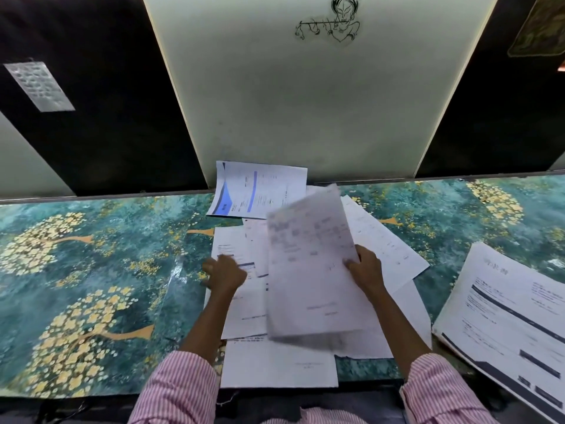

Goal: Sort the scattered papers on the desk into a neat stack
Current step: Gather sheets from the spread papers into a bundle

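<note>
Right hand: I pinch one lifted sheet.
Left hand: flat and open on the loose papers.
Done: small pile at 3 o'clock.
Left: most of it — papers mixed from middle to 12 o'clock.

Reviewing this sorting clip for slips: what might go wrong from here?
The lifted sheet, pinched at one edge by the right hand, may flop or crease. The left hand, resting on the overlapping papers, might drag them askew. The right-side pile lies near the front edge of the desk and could slide off.
</note>
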